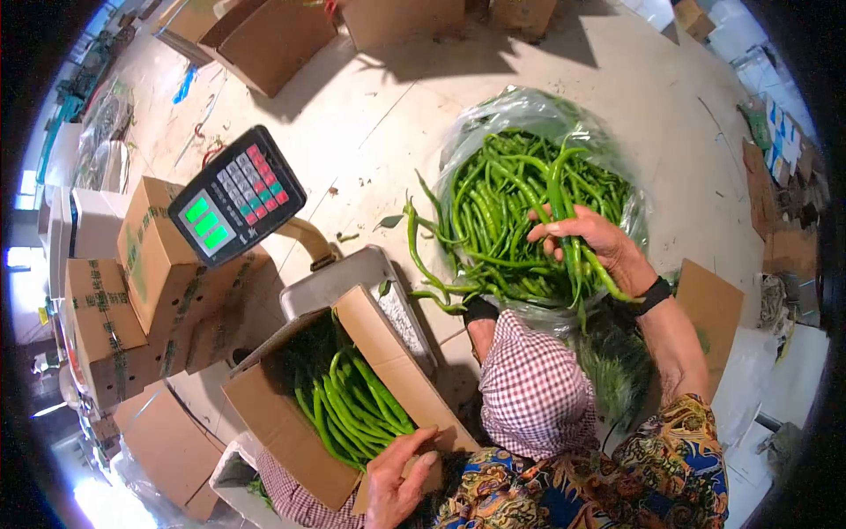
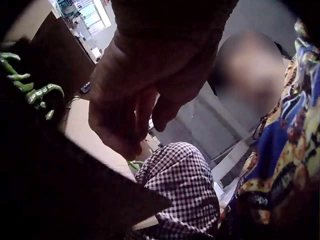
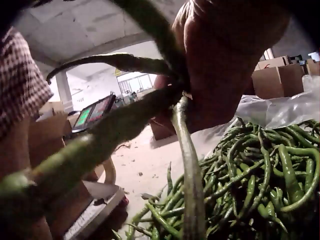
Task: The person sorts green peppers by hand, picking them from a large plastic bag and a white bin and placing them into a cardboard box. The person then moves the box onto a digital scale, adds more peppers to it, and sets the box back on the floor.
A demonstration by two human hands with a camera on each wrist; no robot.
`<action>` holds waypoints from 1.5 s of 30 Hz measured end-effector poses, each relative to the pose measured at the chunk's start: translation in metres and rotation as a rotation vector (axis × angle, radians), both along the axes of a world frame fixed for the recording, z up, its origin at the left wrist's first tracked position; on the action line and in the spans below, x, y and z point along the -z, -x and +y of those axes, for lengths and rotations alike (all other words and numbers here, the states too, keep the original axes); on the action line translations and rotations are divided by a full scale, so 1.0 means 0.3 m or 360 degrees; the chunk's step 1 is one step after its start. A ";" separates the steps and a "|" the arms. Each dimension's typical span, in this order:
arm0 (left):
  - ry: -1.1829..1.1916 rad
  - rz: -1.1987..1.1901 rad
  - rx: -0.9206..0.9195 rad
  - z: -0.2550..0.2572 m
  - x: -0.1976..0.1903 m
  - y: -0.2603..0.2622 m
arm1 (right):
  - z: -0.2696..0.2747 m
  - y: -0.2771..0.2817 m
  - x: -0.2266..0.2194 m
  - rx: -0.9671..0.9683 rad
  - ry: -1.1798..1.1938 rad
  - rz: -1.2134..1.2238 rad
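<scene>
My right hand (image 1: 589, 242) holds several long green peppers (image 1: 557, 189) above a clear plastic bag (image 1: 454, 145) heaped with more peppers. From the right wrist view, the fingers of the right hand (image 3: 220, 65) are curled round the held peppers (image 3: 190, 170), whose ends stick out several ways. My left hand (image 1: 401, 480) is at the near edge of a cardboard box (image 1: 264, 414), by the ends of the peppers (image 1: 352, 401) lined up inside. Its fingers are bent and loose in the left wrist view, the left hand (image 2: 145, 75) holding nothing visible.
The box stands on a metal scale (image 1: 352, 269), its lit display (image 1: 238, 196) to the left. Stacked cartons (image 1: 154, 256) stand farther left, and open boxes (image 1: 264, 44) at the far side. A checkered-cloth knee (image 1: 538, 388) is between my hands; a flat cardboard piece (image 1: 705, 309) lies right.
</scene>
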State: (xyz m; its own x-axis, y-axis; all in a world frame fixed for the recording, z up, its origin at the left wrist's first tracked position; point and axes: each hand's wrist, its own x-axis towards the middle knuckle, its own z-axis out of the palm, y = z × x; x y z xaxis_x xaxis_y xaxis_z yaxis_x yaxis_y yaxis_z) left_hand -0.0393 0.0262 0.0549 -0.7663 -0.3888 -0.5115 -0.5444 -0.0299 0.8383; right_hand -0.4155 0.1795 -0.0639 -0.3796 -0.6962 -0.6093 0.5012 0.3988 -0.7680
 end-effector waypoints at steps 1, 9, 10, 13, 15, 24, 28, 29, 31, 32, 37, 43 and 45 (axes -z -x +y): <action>-0.0050 0.0013 -0.0046 0.002 -0.002 -0.006 | 0.001 -0.002 -0.047 0.0005 0.0009 0.0037; -0.0469 0.0222 -0.0228 -0.008 -0.019 0.064 | -0.064 -0.203 -0.481 -0.0050 0.0324 -0.0090; -0.0451 0.0277 -0.0249 -0.013 -0.045 0.102 | -0.079 -0.248 -0.530 -0.0063 0.0284 -0.0060; -0.0462 0.0535 -0.0414 -0.034 -0.041 0.175 | -0.117 -0.376 -0.613 -0.0226 0.0135 -0.0085; -0.0594 0.0621 -0.0575 -0.047 -0.065 0.214 | -0.140 -0.455 -0.614 -0.0451 0.0092 -0.0182; -0.0995 0.0688 -0.1037 -0.087 0.030 0.025 | -0.238 -0.773 -0.430 -0.0449 0.0351 -0.0605; -0.0806 0.0715 -0.1149 -0.193 0.064 -0.116 | -0.267 -0.777 -0.308 0.0153 0.0310 -0.0678; -0.0881 0.0713 -0.1181 -0.198 0.061 -0.146 | -0.256 -0.774 -0.272 0.0181 0.0378 -0.0818; -0.0963 0.0696 -0.1209 -0.196 0.054 -0.197 | -0.260 -0.791 -0.259 0.0205 0.0360 -0.0942; -0.1050 0.0658 -0.1172 -0.189 0.057 -0.223 | -0.266 -0.801 -0.263 0.0216 0.0348 -0.0948; -0.1252 0.0389 -0.1010 -0.139 0.065 -0.314 | -0.289 -0.847 -0.244 0.0062 0.0205 -0.0632; -0.1571 0.0308 -0.0874 -0.095 0.025 -0.340 | -0.318 -0.855 -0.218 -0.0012 0.0183 -0.0321; -0.1616 0.0275 -0.0854 -0.086 0.031 -0.344 | -0.319 -0.856 -0.216 0.0008 0.0157 -0.0323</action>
State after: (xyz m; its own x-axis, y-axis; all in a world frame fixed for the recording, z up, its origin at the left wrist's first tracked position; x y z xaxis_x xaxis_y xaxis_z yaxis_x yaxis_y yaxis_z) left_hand 0.0638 0.0004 0.0456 -0.7175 -0.1554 -0.6790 -0.1388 -0.9233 0.3580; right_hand -0.1586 0.0837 0.0009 -0.2597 -0.7545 -0.6028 0.6512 0.3241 -0.6862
